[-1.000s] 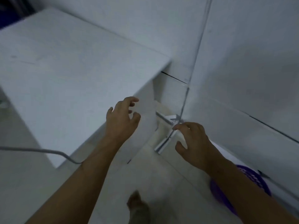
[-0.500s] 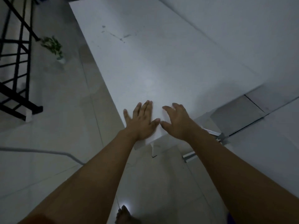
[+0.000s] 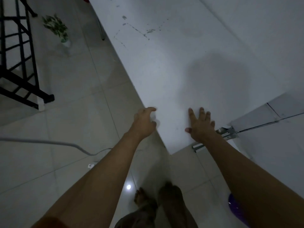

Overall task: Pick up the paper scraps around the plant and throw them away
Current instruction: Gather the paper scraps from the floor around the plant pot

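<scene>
White tabletop [image 3: 189, 66] under both hands: left hand [image 3: 144, 122] curled loosely at edge, empty; right hand [image 3: 201, 127] spread flat, empty. Plant [image 3: 57, 29] well beyond tabletop's left edge; scraps not visible. Best push off, walk there.

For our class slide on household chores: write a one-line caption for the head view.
Both empty hands, left and right, at the white table's near corner; potted plant far across the floor.

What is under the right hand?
The right hand lies flat on the white table, fingers spread. Nothing shows beneath it; the palm covers that spot, so a thin scrap there cannot be excluded.
</scene>
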